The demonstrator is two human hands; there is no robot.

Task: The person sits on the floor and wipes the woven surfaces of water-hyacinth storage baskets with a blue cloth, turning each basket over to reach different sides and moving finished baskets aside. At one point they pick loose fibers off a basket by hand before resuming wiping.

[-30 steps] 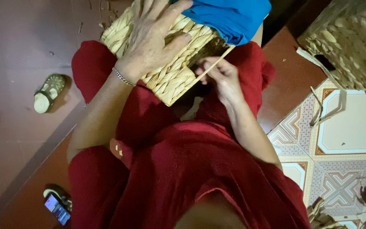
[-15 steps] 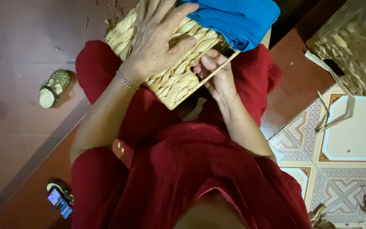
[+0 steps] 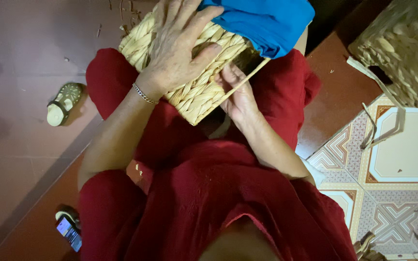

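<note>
Sandal, phone, second basket, patterned tiles.

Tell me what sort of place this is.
Probably a home floor used for basket weaving: a half-woven straw basket on the lap, a finished woven basket nearby, patterned floor tiles, a sandal.

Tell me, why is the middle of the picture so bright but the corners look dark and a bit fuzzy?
In the head view, light falls strongest on the left hand and the woven basket, which look sharp; the right hand sits partly in the basket's shadow; the red clothing low in the frame is dim; the sandal and phone at the dark edges look softer.
</note>
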